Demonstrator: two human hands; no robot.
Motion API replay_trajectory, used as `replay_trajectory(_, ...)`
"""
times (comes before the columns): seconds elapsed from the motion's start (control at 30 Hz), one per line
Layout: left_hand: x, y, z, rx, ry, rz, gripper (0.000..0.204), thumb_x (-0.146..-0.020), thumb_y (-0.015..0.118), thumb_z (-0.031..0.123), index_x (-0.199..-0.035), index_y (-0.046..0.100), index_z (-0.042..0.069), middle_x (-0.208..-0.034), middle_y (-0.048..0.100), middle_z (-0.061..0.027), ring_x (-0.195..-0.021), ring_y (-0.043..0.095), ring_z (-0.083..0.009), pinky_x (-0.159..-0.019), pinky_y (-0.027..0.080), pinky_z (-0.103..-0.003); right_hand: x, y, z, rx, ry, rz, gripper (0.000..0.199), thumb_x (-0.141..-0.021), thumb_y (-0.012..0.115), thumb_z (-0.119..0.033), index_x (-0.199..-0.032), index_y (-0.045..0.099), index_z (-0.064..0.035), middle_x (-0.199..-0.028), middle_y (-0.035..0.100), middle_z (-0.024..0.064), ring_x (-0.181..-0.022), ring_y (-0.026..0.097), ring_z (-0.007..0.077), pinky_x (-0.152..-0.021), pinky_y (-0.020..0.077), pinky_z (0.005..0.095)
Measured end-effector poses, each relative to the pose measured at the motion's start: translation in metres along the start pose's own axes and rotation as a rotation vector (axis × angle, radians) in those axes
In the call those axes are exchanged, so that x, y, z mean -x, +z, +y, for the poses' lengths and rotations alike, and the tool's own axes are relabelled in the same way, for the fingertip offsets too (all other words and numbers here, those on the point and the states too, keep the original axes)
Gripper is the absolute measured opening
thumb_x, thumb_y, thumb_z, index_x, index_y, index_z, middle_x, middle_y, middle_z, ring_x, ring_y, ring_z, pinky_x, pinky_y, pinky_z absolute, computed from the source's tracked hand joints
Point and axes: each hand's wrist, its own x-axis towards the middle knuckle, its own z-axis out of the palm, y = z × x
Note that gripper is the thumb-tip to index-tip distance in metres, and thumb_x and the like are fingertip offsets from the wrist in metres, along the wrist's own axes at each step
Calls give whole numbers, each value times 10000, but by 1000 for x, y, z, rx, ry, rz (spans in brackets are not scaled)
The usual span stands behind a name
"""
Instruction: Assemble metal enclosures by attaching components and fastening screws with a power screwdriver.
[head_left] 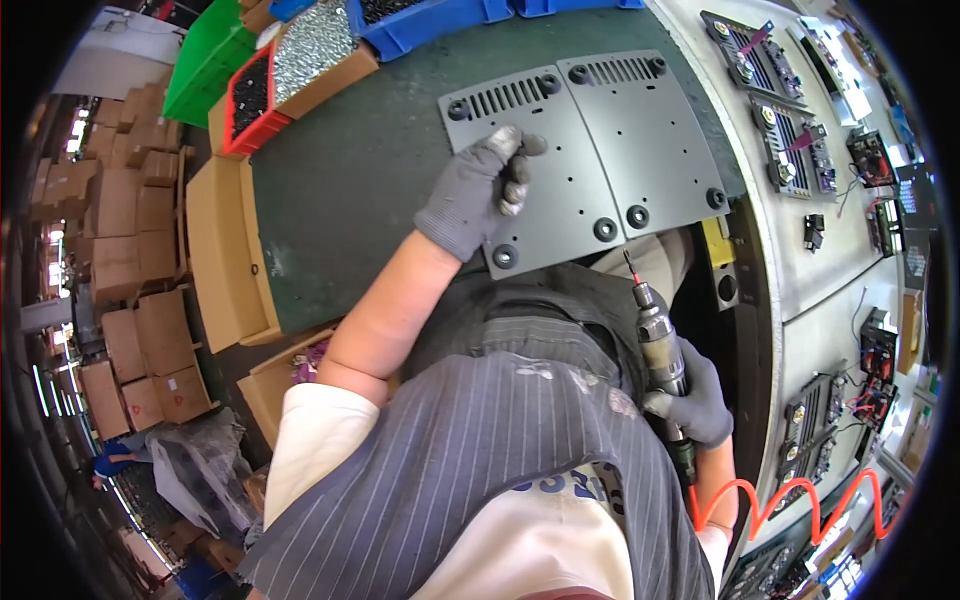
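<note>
Two grey metal panels [560, 205] [650, 150] lie side by side on the green work surface, each with a row of slots along its far edge. Black round feet [605, 229] sit at their corners. Over the left panel hovers my left hand [488, 185] in a grey glove, its fingers curled in; whatever they may hold is hidden. My right hand [700, 400], also gloved, grips an air screwdriver [660, 345] near my lap. Its bit points toward the panels' near edge, apart from them. A coiled orange hose [820, 515] trails from the tool's lower end.
At the far left stand a red bin of black parts [250, 100], a carton of silvery screws [312, 50], a green bin [208, 60] and blue bins [430, 25]. On the right, a pale bench [815, 265] carries several black electronic assemblies [785, 150]. Stacked cartons [125, 200] fill the left background.
</note>
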Motion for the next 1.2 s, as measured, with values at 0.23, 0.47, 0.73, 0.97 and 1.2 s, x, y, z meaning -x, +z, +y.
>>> replay_trajectory(0.23,14,6,4,-60,48,98,344,-919,512,355,-868,605,28,-612,525,3,-489,474,-64,-435,379,-190,-57,37,-53,-80,-174,-224,752,-599,808,-255,-1210,472,26,-935,576,42,-816,512,110,-763,428,262)
replay_trajectory(0.47,18,-8,18,-33,56,145,336,-904,537,368,-824,622,53,-577,512,22,-460,455,-45,-426,370,-180,-86,57,-69,-137,-154,-291,752,-615,800,-268,-1222,467,26,-908,568,33,-782,500,104,-732,426,251)
replay_trajectory(0.73,24,-29,19,-493,143,179,286,-790,653,278,-925,656,26,-840,646,-93,-753,598,-155,-677,496,-279,-93,67,-59,-43,-214,-234,814,-531,823,-289,-1199,490,35,-1018,582,62,-903,554,150,-805,446,297)
replay_trajectory(0.97,27,-22,17,-211,275,-40,345,-830,606,354,-787,637,13,-655,618,-51,-519,561,-87,-456,444,-211,-115,51,-29,-196,-245,-325,1015,-538,777,-542,-1241,381,74,-765,557,77,-557,525,136,-492,423,236)
replay_trajectory(1.2,97,-47,13,-565,109,-64,493,-842,543,516,-735,665,50,-653,626,-70,-556,585,-120,-483,464,-256,-122,56,-57,-65,-421,-278,928,-635,698,-560,-1205,382,100,-630,492,58,-451,475,124,-391,366,224)
